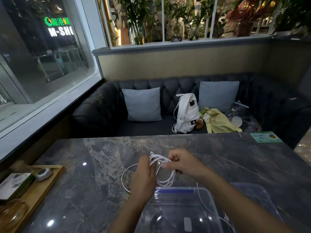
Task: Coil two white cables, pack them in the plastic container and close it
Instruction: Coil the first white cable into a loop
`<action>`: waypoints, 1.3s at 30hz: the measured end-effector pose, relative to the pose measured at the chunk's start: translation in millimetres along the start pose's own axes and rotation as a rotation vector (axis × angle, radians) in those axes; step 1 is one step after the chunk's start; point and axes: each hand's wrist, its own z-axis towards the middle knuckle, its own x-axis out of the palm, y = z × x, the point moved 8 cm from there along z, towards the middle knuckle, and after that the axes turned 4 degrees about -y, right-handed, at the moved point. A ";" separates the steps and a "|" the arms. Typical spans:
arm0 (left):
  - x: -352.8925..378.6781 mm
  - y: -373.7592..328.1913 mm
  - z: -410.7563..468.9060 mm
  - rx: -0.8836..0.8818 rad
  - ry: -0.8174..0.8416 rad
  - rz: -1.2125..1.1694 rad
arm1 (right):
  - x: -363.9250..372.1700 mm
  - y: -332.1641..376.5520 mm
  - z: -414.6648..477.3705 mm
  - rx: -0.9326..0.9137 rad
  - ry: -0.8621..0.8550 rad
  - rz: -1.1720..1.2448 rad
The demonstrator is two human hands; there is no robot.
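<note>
A white cable (pixel 165 181) hangs in several loose loops above the dark marble table (pixel 87 179), with one wide loop trailing left on the tabletop. My right hand (pixel 182 163) pinches the bundle of loops at its top. My left hand (pixel 144 177) has its fingers around the strands just left of that. A clear plastic container (pixel 178 211) with a blue strip on its rim stands open right below the hands. A second white cable (pixel 217 216) runs across the container's right side. The clear lid (pixel 262 197) lies to the right, partly under my right forearm.
A wooden tray (pixel 42 187) with a box, a small round dish and a glass jar sits at the table's left edge. A green card (pixel 265 137) lies at the far right corner. Behind the table is a dark sofa with cushions, a white backpack (pixel 186 113) and bags.
</note>
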 end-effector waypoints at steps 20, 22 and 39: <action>27.5 7.2 -5.4 -0.475 0.392 -0.546 | -6.5 25.0 -21.9 -0.497 -0.223 -0.731; 31.3 11.2 -8.9 -0.585 0.415 -0.612 | 5.5 35.3 -32.5 -0.697 -0.220 -0.999; 30.7 -7.4 -10.8 -0.604 0.600 -0.962 | -26.3 15.2 -29.5 -0.271 -0.559 -0.023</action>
